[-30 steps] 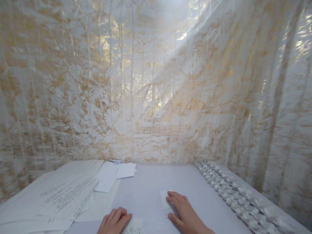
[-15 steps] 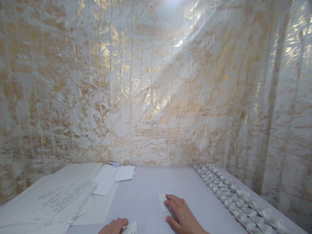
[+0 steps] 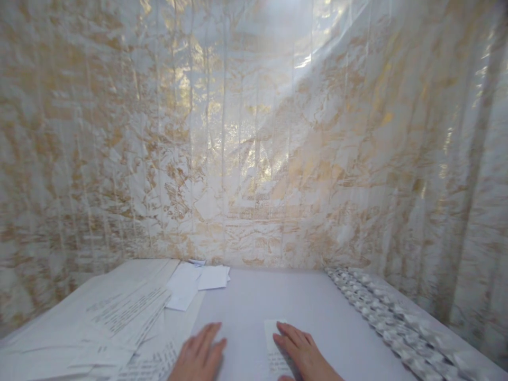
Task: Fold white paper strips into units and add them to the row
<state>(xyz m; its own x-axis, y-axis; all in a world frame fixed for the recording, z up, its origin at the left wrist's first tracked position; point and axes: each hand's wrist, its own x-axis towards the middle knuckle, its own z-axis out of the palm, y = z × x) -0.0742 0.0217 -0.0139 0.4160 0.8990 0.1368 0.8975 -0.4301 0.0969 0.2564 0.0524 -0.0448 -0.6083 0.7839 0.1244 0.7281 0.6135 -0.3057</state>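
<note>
My right hand [image 3: 305,349] rests on a narrow printed paper strip [image 3: 273,346], its fingers laid out along the strip's right side and covering part of it. To the left, my left hand [image 3: 199,350] has its fingers stretched and apart, with nothing seen between them. It is over the pale tabletop [image 3: 246,307], beside a printed sheet [image 3: 153,365] at its left; whether it touches the table I cannot tell. Both wrists run out of the bottom of the view.
Overlapping printed papers [image 3: 119,317] cover the table's left side. Blank white slips [image 3: 183,288] and a small stack of white paper pieces [image 3: 213,277] lie at the back left. Rows of folded white paper pieces [image 3: 381,312] line the right side. A patterned curtain [image 3: 254,159] hangs behind.
My left hand has moved up and opened, and the paper piece beside it no longer shows there. A printed sheet now shows at its left. My right hand stays on the strip; the view has shifted slightly.
</note>
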